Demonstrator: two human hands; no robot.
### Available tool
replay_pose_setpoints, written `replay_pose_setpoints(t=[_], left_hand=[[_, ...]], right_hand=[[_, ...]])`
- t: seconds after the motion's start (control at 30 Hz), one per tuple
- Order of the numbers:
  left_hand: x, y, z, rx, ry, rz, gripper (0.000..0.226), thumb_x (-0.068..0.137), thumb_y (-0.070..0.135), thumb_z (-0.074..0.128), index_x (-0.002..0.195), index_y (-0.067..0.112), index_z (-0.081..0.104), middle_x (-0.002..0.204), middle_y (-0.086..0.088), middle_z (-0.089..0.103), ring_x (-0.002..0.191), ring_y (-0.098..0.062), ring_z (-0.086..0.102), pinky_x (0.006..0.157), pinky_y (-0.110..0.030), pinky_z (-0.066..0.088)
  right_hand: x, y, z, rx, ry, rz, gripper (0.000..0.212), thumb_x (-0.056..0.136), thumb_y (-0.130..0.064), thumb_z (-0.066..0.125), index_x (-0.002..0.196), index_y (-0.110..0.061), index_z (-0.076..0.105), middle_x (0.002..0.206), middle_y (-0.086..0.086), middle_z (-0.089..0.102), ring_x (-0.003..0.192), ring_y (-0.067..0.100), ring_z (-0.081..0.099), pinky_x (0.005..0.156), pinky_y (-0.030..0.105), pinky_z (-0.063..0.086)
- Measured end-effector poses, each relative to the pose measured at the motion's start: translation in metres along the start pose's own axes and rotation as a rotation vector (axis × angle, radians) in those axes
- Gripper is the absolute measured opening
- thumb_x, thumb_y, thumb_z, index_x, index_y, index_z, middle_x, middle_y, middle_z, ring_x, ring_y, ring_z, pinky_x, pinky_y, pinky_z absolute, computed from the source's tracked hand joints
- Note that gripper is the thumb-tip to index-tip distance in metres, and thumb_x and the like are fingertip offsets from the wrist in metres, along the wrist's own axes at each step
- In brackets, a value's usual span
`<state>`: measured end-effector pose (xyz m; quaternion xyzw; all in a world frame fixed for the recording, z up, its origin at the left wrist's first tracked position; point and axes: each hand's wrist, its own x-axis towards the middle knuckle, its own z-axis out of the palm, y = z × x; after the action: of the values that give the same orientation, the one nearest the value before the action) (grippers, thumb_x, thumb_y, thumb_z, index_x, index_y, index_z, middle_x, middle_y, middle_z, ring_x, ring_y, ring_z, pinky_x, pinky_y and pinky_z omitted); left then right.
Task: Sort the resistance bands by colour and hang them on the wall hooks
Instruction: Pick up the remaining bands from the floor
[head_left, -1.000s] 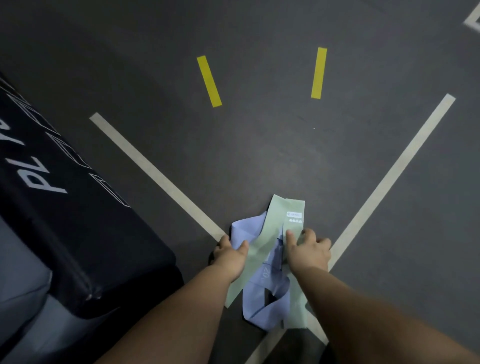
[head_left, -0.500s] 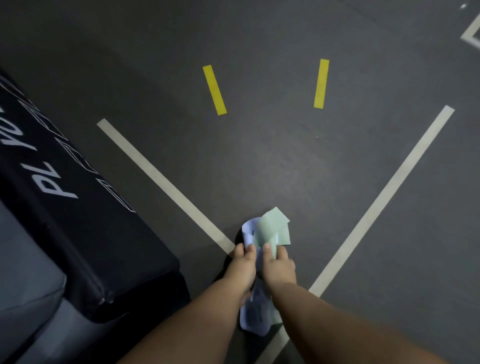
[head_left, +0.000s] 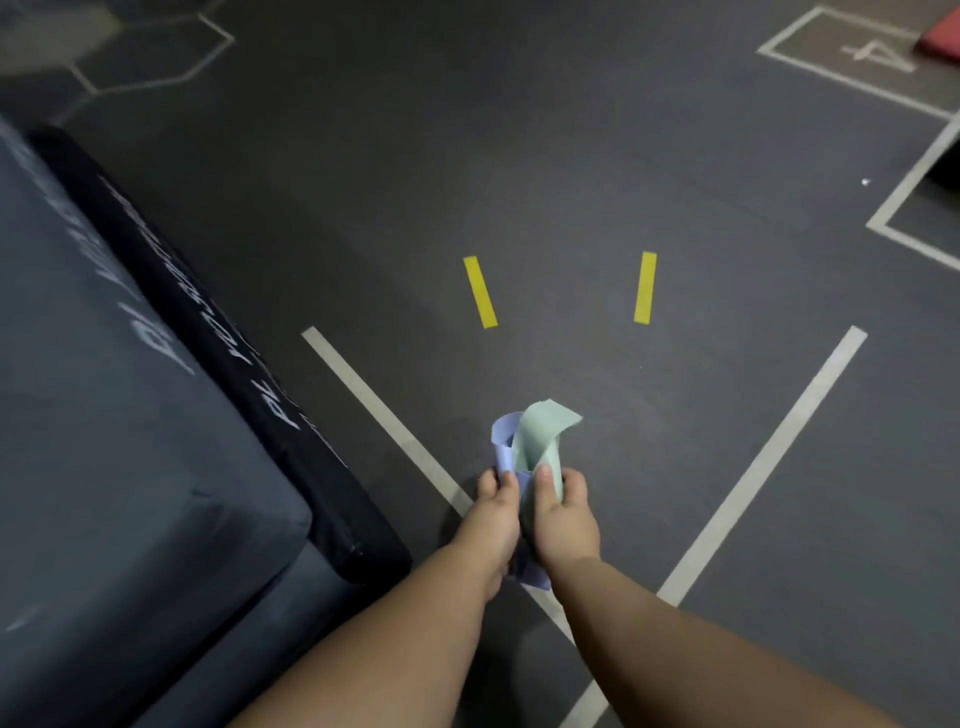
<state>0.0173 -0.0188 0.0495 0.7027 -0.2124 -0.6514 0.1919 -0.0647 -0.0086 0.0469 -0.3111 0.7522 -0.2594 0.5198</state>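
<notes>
I hold a bunch of resistance bands in front of me above the dark floor. My left hand (head_left: 493, 512) grips the pale purple band (head_left: 503, 441), whose lower end hangs out below my hands. My right hand (head_left: 563, 512) grips the pale green band (head_left: 543, 436), which curls upward above my thumb. The two hands are pressed close together, the bands bunched between them. No wall hooks are in view.
A large black padded box (head_left: 156, 415) with white lettering stands at the left, its corner close to my left forearm. White floor lines (head_left: 769, 457) and two short yellow strips (head_left: 480, 291) mark the floor ahead. A red mat (head_left: 940, 39) lies at the far right corner.
My hands came together and gathered the spread bands into a bunch. The bunch rose off the floor, and the view has lifted, showing more floor ahead.
</notes>
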Motion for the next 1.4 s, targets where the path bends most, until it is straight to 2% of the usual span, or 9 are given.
replay_pose_setpoints(t=[0.23,0.37,0.57,0.83,1.03,1.13,1.2,1.3,1.4], left_hand=[[-0.081,0.024,-0.019,-0.142,0.024,0.176,0.034,0.097,0.052,0.032,0.126,0.036,0.04,0.114,-0.002,0.061,0.101,-0.025,0.063,0.09,-0.049,0.053],[-0.135,0.04,-0.04,-0.154,0.042,0.249,0.029,0.096,0.054,0.031,0.12,0.039,0.039,0.114,0.0,0.06,0.101,-0.026,0.063,0.084,-0.048,0.055],[-0.209,0.052,-0.082,0.073,0.198,0.508,0.029,0.099,0.048,0.028,0.123,0.032,0.035,0.109,-0.003,0.058,0.1,-0.026,0.058,0.094,-0.043,0.048],[-0.303,0.048,-0.154,-0.01,0.305,0.663,0.033,0.1,0.046,0.028,0.13,0.033,0.031,0.109,-0.003,0.057,0.099,-0.024,0.058,0.093,-0.043,0.049],[-0.363,0.022,-0.232,-0.063,0.423,0.685,0.031,0.099,0.048,0.026,0.121,0.027,0.033,0.107,-0.006,0.058,0.096,-0.023,0.057,0.094,-0.045,0.049],[-0.387,0.016,-0.267,-0.181,0.481,0.711,0.026,0.101,0.042,0.026,0.119,0.026,0.035,0.105,-0.005,0.055,0.085,-0.017,0.054,0.084,-0.038,0.05],[-0.402,0.01,-0.289,-0.225,0.547,0.723,0.032,0.102,0.04,0.025,0.128,0.025,0.035,0.102,-0.004,0.051,0.083,-0.017,0.051,0.079,-0.034,0.046],[-0.422,-0.001,-0.32,-0.239,0.678,0.728,0.039,0.101,0.043,0.024,0.135,0.025,0.033,0.112,-0.005,0.053,0.094,-0.024,0.051,0.085,-0.034,0.044],[-0.443,-0.012,-0.352,-0.291,0.765,0.728,0.041,0.1,0.043,0.024,0.134,0.023,0.035,0.125,-0.012,0.054,0.107,-0.028,0.052,0.096,-0.038,0.043]], right_hand=[[-0.07,-0.051,-0.011,-0.006,0.02,-0.15,0.021,0.098,-0.05,0.035,0.102,-0.03,0.041,0.096,0.004,0.058,0.087,0.025,0.053,0.074,0.031,0.037],[-0.11,-0.08,-0.011,0.002,0.014,-0.256,0.022,0.097,-0.051,0.036,0.102,-0.03,0.042,0.096,0.003,0.059,0.084,0.024,0.055,0.071,0.032,0.039],[-0.181,-0.124,-0.006,0.05,0.001,-0.419,0.024,0.096,-0.051,0.038,0.105,-0.03,0.044,0.092,-0.002,0.058,0.084,0.02,0.055,0.072,0.032,0.039],[-0.286,-0.165,0.03,0.064,-0.031,-0.618,0.028,0.096,-0.052,0.038,0.106,-0.027,0.045,0.095,-0.001,0.06,0.09,0.022,0.058,0.075,0.033,0.043],[-0.366,-0.183,0.082,0.037,-0.157,-0.717,0.029,0.094,-0.051,0.04,0.106,-0.026,0.046,0.093,-0.001,0.061,0.086,0.021,0.059,0.08,0.036,0.048],[-0.394,-0.194,0.116,0.04,-0.22,-0.755,0.03,0.095,-0.05,0.04,0.106,-0.023,0.046,0.096,0.003,0.06,0.089,0.026,0.058,0.084,0.037,0.047],[-0.411,-0.202,0.137,0.018,-0.276,-0.782,0.033,0.094,-0.052,0.04,0.11,-0.023,0.047,0.099,0.004,0.06,0.09,0.026,0.057,0.084,0.038,0.046],[-0.434,-0.214,0.165,-0.005,-0.373,-0.805,0.032,0.096,-0.051,0.039,0.111,-0.024,0.045,0.093,0.001,0.055,0.082,0.021,0.054,0.08,0.035,0.041],[-0.462,-0.222,0.196,-0.033,-0.481,-0.826,0.036,0.096,-0.051,0.037,0.114,-0.022,0.045,0.097,0.004,0.055,0.088,0.026,0.054,0.085,0.037,0.044]])
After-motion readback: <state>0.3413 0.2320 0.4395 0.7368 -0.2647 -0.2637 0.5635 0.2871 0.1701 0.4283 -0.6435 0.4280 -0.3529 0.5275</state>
